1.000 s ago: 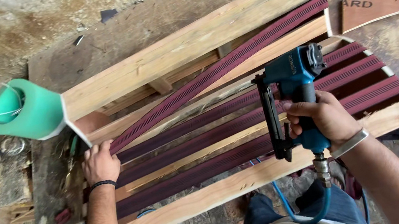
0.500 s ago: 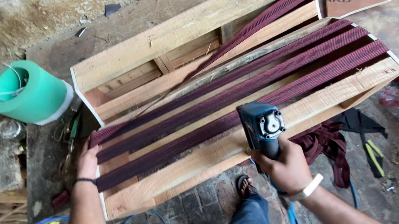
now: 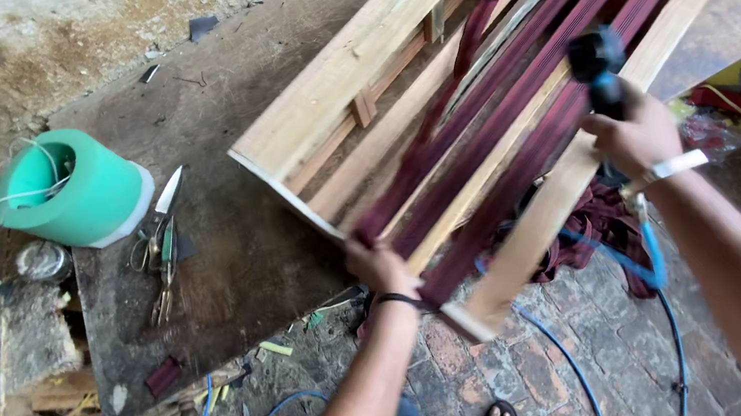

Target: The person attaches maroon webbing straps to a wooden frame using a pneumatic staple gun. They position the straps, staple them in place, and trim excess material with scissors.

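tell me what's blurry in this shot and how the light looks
Head view: the right hand and the pneumatic stapler it grips are smeared by motion blur, as are the maroon webbing straps on the wooden frame; the left hand, green tub and scissors look sharper. Lighting is soft and even, without hard shadows or glare.

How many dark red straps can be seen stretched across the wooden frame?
4, perhaps more hidden by blur: one strap crosses diagonally near the far rail of the wooden frame; three lie side by side toward the near rail, at and.
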